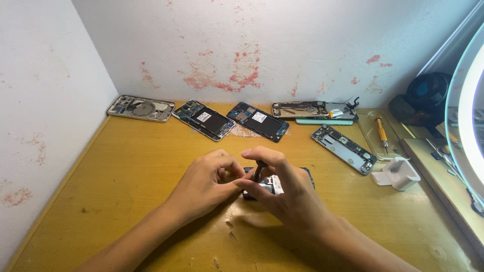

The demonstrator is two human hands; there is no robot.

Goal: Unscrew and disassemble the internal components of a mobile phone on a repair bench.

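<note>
Nearest, the right hand (285,194) pinches a small dark screwdriver (258,170) upright between thumb and fingers, its tip down on an opened phone (276,184) lying mid-table under both hands. The left hand (206,185), fingers curled, presses on the phone's left end. Farther right stands a small white block (398,174). Along the back of the wooden table (126,171), five more opened phones (204,120) lie in a row below the stained wall (262,50).

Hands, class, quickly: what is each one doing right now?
Left hand: fingers curled, steadying the opened phone.
Right hand: closed on a small dark screwdriver.
</note>
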